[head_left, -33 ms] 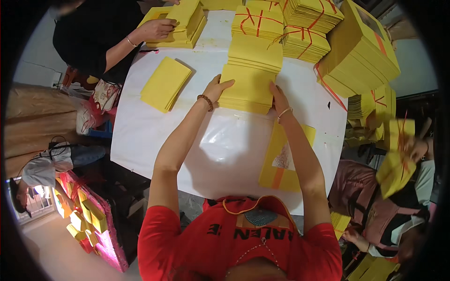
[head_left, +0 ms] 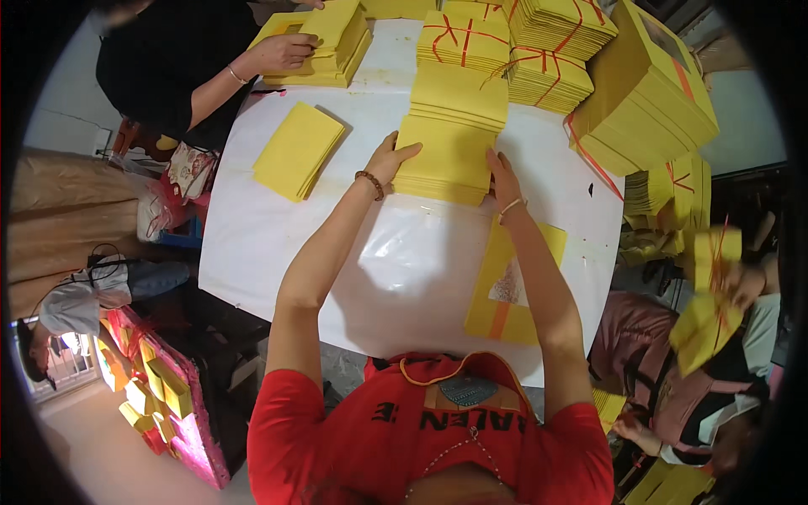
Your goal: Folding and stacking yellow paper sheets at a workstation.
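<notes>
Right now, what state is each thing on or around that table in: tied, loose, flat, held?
Near yellow stack: piled, no tie visible
Left hand: at the stack's left edge, thumb on top
Right hand: at its right edge
Left yellow pile: lying apart, no tie visible
Flat yellow piece: partly hidden
Rear yellow bundle: tied with red ribbon
White cover: spread

L side from here: brown curtain (head_left: 63, 223), red/white patterned cloth (head_left: 190, 172) nr it, & a person in grey top (head_left: 74, 307) by a pink tbl (head_left: 202, 438) w/ yellow pcs (head_left: 177, 394) on it. Far L, co-worker in black (head_left: 147, 80) w/ light bracelet (head_left: 236, 75) on. R side: another person in pinkish-brown vest (head_left: 627, 332) + white sleeve (head_left: 762, 324).
</notes>
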{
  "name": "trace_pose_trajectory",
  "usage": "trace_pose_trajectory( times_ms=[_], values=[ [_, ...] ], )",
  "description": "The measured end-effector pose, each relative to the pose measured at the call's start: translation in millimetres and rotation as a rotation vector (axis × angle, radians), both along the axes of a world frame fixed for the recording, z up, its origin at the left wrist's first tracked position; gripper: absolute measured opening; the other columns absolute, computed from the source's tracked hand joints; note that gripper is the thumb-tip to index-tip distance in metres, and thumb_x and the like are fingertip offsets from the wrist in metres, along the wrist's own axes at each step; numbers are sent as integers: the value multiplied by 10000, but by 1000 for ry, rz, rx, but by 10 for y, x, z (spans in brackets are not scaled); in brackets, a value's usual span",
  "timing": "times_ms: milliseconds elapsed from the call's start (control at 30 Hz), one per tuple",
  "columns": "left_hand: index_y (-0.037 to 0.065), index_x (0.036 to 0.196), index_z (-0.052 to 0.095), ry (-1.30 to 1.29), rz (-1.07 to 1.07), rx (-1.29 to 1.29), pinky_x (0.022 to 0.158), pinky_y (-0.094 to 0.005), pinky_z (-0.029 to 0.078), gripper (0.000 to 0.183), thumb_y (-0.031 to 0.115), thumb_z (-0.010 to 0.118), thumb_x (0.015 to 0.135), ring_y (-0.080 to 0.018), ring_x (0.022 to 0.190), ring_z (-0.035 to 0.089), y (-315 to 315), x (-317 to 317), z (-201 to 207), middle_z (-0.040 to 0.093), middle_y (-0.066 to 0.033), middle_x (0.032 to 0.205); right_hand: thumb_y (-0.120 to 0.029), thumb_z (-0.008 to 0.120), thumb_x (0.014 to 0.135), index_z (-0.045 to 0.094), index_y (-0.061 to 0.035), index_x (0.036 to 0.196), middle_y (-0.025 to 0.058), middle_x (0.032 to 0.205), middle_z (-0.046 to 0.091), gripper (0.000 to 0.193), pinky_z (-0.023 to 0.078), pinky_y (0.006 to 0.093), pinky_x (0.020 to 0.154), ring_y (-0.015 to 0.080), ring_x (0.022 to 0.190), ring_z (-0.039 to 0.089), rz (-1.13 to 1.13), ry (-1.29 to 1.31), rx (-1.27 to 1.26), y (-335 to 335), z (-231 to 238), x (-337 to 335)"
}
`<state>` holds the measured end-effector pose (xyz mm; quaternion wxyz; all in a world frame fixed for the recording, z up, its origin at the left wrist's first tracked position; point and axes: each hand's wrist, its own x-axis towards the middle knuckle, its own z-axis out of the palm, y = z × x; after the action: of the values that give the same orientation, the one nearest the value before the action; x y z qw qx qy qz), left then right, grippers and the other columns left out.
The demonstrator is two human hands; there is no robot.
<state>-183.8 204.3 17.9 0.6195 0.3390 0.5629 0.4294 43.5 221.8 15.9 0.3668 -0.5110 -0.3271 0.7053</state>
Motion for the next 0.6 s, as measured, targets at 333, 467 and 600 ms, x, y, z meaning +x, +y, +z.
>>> trace_pose_trajectory(
  times_ms=[333,467,600],
  values=[
    [-15,1319,285,18,149,45,882,-363,438,679,219,648,794,-259,1098,491,-80,68,67,464,-162,1225,-171,513,885,211,-63,1401,85,1345,378,608,299,283,1000,176,1202,383,-56,9,371,-290,-100,-220],
    [40,1259,405,1315,221,717,898,-452,340,554,194,619,773,-315,1093,448,-268,246,309,462,-168,1215,-141,514,873,287,-56,1372,120,1342,376,554,300,307,1008,215,1209,381,-145,-93,440,-180,-392,-146],
    [168,1070,603,1395,-271,1038,830,-382,316,269,192,574,804,-240,1010,461,-538,395,511,539,-44,1063,-151,514,872,301,-45,1363,142,1338,373,545,300,313,1011,237,1218,373,-140,-105,449,-183,-427,-214]
  ],
)
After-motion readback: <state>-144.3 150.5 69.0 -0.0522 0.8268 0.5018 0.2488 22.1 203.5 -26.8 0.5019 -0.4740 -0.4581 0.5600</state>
